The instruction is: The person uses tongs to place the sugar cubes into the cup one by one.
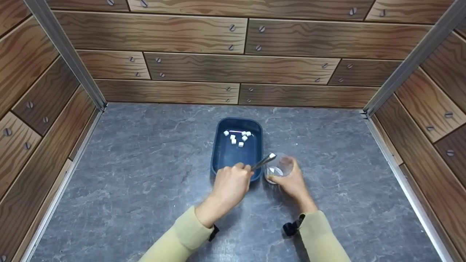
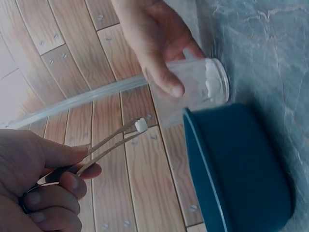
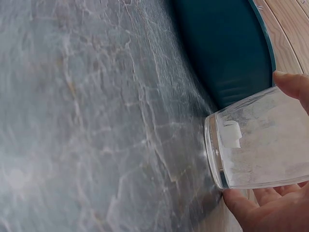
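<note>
My left hand grips a pair of slim metal tongs. Pinched between their tips is a small white cube, held above the clear glass. My right hand is curled round the side of that glass, thumb on one side and fingers on the other. White pieces lie at the bottom of the glass, which stands on the table. Just left of it is a dark blue rectangular tub, with several loose white cubes towards its far end. My left hand overlaps the tub's near edge in the head view.
The grey marbled tabletop is bounded by wood-print panels at the back and both sides. Metal posts stand at the back corners. The tub's raised wall is close beside the glass.
</note>
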The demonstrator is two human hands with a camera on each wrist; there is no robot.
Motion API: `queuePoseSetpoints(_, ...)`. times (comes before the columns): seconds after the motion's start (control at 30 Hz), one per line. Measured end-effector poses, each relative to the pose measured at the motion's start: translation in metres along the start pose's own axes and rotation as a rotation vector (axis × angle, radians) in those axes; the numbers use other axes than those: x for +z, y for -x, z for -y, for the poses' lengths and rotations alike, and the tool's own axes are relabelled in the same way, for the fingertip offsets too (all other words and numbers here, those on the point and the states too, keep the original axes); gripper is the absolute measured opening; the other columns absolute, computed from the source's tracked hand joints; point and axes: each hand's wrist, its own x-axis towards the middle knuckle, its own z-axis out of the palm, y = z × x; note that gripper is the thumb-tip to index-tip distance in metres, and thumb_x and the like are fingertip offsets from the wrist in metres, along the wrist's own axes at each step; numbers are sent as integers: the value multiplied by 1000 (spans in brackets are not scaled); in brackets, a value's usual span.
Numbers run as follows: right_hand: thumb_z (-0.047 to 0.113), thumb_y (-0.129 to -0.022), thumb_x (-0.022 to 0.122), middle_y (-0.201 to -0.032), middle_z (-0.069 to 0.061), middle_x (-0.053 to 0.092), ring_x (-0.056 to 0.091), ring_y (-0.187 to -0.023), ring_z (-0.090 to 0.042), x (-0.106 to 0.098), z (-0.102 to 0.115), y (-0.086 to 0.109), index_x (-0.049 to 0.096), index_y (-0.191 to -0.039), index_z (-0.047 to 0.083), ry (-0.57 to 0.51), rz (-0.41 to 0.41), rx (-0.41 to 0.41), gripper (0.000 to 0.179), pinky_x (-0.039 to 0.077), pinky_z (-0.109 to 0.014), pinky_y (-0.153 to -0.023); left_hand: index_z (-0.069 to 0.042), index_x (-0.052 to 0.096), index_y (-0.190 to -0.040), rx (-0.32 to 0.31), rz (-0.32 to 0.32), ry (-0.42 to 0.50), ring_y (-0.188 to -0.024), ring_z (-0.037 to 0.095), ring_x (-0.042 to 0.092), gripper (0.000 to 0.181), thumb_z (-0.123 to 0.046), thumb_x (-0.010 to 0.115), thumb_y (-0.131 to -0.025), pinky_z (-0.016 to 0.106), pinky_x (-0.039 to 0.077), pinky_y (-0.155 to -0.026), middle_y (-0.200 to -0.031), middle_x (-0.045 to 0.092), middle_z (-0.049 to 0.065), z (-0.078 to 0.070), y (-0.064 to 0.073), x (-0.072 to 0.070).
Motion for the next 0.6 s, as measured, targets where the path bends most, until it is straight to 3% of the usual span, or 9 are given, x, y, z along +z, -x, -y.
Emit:
queuePoseSetpoints(0.37, 16, -69, 88, -145, -26, 40, 37, -133, -37, -2, 1, 0, 31, -144, -4, 86, 11, 44, 96, 26, -48, -111, -8, 70, -83, 25, 48, -17, -51, 22, 61, 20, -26, 72, -89, 37, 47, -43, -69, 62, 3, -9, 1, 11)
queuePoseSetpoints(0.6, 12, -67, 89, -139, -27, 45, 42, -129, -37, -2, -1, 0, 34, -140, -6, 72, -2, 9, 93, 29, -46, -109, -6, 70, -85, -27, 28, 19, -50, 24, 59, 21, -27, 71, -90, 37, 47, -42, -70, 62, 4, 0, 2, 9)
